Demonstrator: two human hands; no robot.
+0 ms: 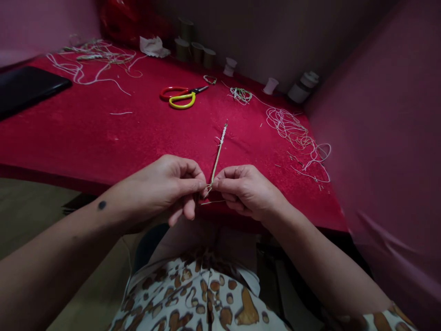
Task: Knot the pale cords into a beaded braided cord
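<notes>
A thin pale-green braided cord point(217, 158) stretches over the red cloth from a small fixed point at its far tip down to my fingers. Its upper part is whitish and knotted, with short thread ends sticking out. My left hand point(177, 186) pinches fine threads between thumb and forefinger, just left of the cord's near end, its lower fingers hanging loosely. Close beside it, my right hand point(246, 188) pinches the cord's near end, the other fingers curled in. A loose thread end point(212, 202) hangs below the hands.
On the red table point(138, 138) lie red-and-yellow scissors point(182, 97), a black phone-like slab point(31, 89), tangled white threads point(99, 59), more tangled thread point(285, 124) and a small coil point(241, 95). Spools point(197, 53) and a white bottle point(303, 87) stand at the back.
</notes>
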